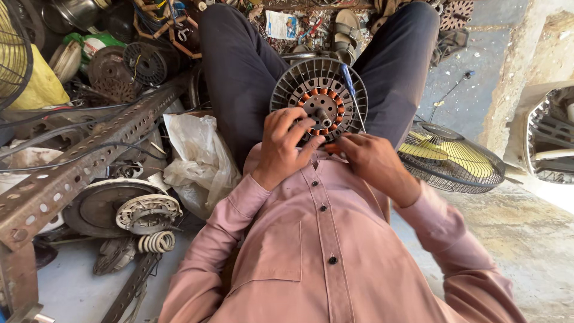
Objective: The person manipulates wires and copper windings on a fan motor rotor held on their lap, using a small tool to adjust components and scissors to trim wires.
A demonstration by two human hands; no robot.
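A round grey fan motor housing with a ring of copper windings around a central shaft stands on edge in my lap, between my dark-trousered legs. My left hand grips its lower left rim, fingers curled over the windings. My right hand is at the lower right edge, fingertips pinched at the windings; what they pinch is too small to tell. A blue-handled screwdriver leans across the housing's right side. My pink shirt fills the lower frame.
A perforated metal angle bar runs along the left. Beside it lie a crumpled white plastic bag, motor parts and a coil. A yellow-bladed fan in a wire guard lies at right. Scrap clutter fills the top.
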